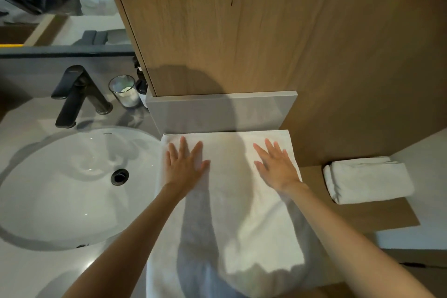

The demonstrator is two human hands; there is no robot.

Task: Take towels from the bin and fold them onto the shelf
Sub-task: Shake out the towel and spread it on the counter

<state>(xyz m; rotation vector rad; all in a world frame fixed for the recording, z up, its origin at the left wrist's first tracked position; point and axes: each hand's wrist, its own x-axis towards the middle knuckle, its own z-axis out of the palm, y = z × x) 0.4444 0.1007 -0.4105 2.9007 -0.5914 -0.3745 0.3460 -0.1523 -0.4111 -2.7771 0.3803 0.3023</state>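
Walled off just ahead of the fingertips of both flat hands, left hand (185, 164) and right hand (275, 167), by a grey upstand (217, 111) and, above it, a wooden panel (217, 31). Free between the two palms across the spread towel (229, 213), and back toward the wrists. Left of the left hand, free over the sink basin (48, 189) — farther ahead there, barred by a black faucet (72, 97) and a glass (123, 91). Right of the right hand, free over bare shelf (375, 215) up to a folded towel (367, 180).

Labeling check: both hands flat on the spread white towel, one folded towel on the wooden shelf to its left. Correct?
One error: the side. In the head view the folded towel lies on the wooden shelf to the right of the spread towel, not its left; the sink is on the left. The left hand and right hand do lie flat on it.
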